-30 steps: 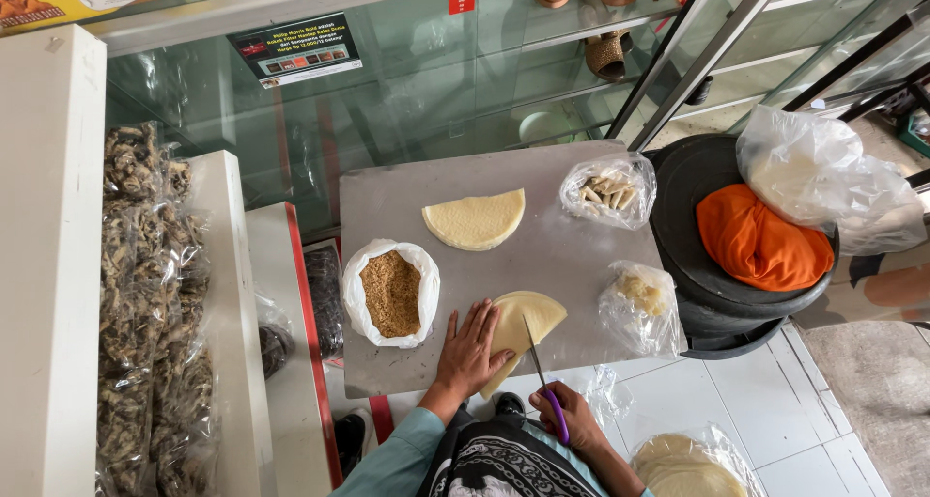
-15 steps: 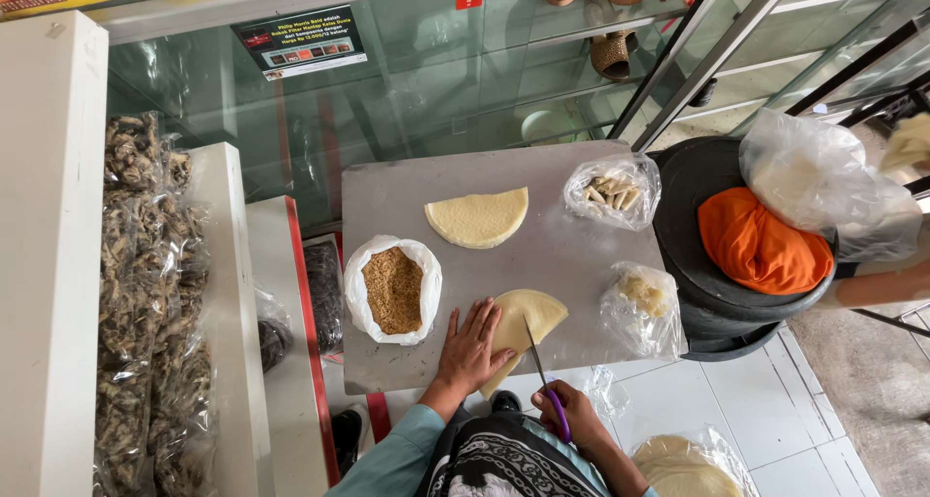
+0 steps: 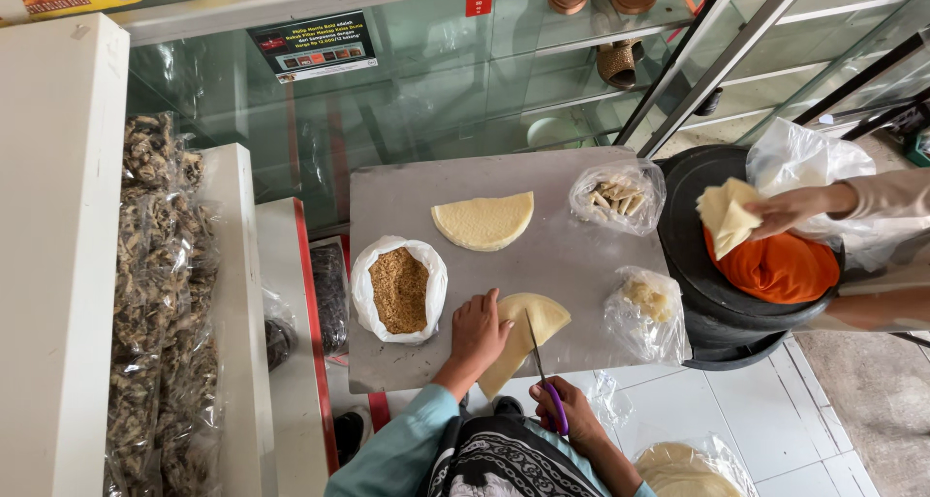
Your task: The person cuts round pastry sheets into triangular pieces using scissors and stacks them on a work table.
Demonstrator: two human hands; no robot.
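White bag of brown crumbs

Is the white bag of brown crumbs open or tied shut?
Open: the white bag has its rim rolled back, and the brown crumbs show from above.

On the grey board: half-round wrapper sheet at twelve o'clock, open bag of crumbs at nine, bag of cut pieces at two, bag of filling at four. At six, left hand flat on a folded wrapper, knife across it, gripped by right hand. Off the board at three, a stacked pan, another person's hand above it.
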